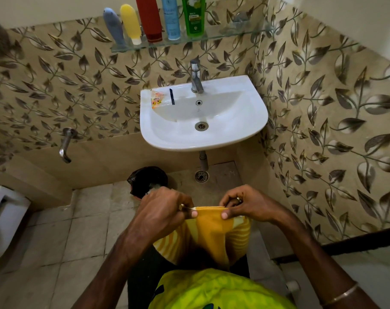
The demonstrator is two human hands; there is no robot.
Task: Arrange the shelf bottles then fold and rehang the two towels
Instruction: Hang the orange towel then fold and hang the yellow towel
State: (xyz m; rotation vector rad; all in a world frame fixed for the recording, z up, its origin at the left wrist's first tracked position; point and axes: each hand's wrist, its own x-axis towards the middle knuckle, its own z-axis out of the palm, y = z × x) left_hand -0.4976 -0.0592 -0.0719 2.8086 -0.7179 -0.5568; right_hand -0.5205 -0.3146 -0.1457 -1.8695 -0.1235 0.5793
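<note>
We've got the yellow towel [208, 233] up in front of us, just below the sink [252, 121], and we're working the fold. Our left hand [165, 206] is pinching the top edge at its left end, thumb and fingers closed on the cloth; our right hand [245, 204] is pinching the same edge at the right end, thumb pressed on the front face. The rest of the towel hangs down between our forearms toward our lap, striped panels showing on either side of the plain centre. Up on the glass shelf [212, 37] the bottles stand in a row along its left and middle stretch: grey bottle [115, 26], yellow bottle [130, 23], red bottle [149, 17], blue bottle [170, 17], green bottle [193, 15], so that part looks done. For a clean fold we'd say keep the top edge taut and level, line the corners up before bringing them together, and let the hanging weight pull the creases straight. No second towel in sight, nor a rail to hang on.
</note>
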